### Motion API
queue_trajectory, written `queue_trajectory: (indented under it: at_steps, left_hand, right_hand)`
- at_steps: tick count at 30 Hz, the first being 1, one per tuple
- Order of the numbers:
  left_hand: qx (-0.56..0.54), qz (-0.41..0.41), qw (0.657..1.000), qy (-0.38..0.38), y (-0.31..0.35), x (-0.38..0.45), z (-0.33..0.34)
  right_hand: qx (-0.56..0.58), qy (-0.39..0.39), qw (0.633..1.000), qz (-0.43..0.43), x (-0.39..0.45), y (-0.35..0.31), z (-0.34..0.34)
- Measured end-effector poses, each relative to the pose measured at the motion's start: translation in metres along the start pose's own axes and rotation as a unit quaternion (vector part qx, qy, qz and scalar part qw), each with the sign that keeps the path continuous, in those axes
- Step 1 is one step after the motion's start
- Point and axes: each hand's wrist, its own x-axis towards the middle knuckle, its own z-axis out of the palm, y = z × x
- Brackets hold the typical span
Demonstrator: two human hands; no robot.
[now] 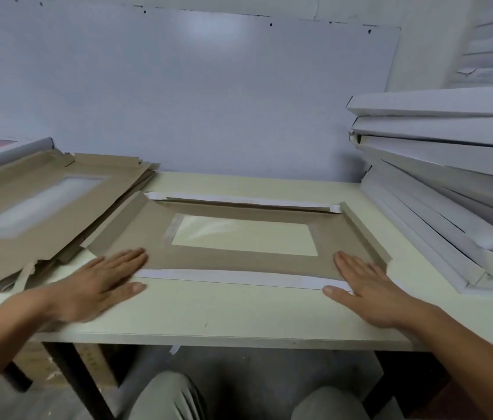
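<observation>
A flat brown cardboard box blank (233, 262) with a clear window (245, 234) lies on the pale table (239, 313). White flaps run along its near edge (233, 277) and its far edge (245, 200). My left hand (102, 283) lies flat with straight fingers on the blank's near left corner. My right hand (366, 283) lies flat on its near right corner, thumb on the white flap.
A pile of the same brown window blanks (36, 201) lies at the left. Folded white boxes (451, 177) are stacked at the right, leaning over the table. A white wall panel stands behind. My knees show under the table's front edge.
</observation>
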Motion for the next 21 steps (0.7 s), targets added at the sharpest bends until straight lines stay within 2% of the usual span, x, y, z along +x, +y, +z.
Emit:
queue_trajectory:
  at_steps: [4,6,8,10,13,17,21]
  left_hand:
    - [0.023,0.079,0.983,0.162,0.006,0.003,-0.011]
    - [0.029,0.124,0.976,0.178,0.015,0.007,-0.018]
    - [0.026,0.134,0.974,0.18,0.017,0.011,-0.022]
    - [0.026,0.12,0.971,0.206,0.017,0.019,-0.022]
    - [-0.006,0.049,0.972,0.229,0.021,0.035,-0.017]
    - [0.055,-0.038,0.976,0.206,0.032,0.064,-0.006]
    - [0.104,-0.107,0.973,0.179,0.058,0.084,0.004]
  right_hand:
    - [-0.015,0.132,0.985,-0.107,-0.005,-0.02,-0.005]
    - [-0.03,0.148,0.978,-0.145,-0.003,-0.036,-0.008]
    - [-0.027,0.153,0.976,-0.155,0.002,-0.05,-0.009]
    - [-0.009,0.134,0.983,-0.129,0.009,-0.058,-0.014]
    - [0.021,0.131,0.986,-0.103,0.018,-0.067,-0.019]
    - [0.009,0.131,0.982,-0.137,0.028,-0.092,-0.013]
    - [-0.006,0.127,0.986,-0.11,0.046,-0.112,-0.006]
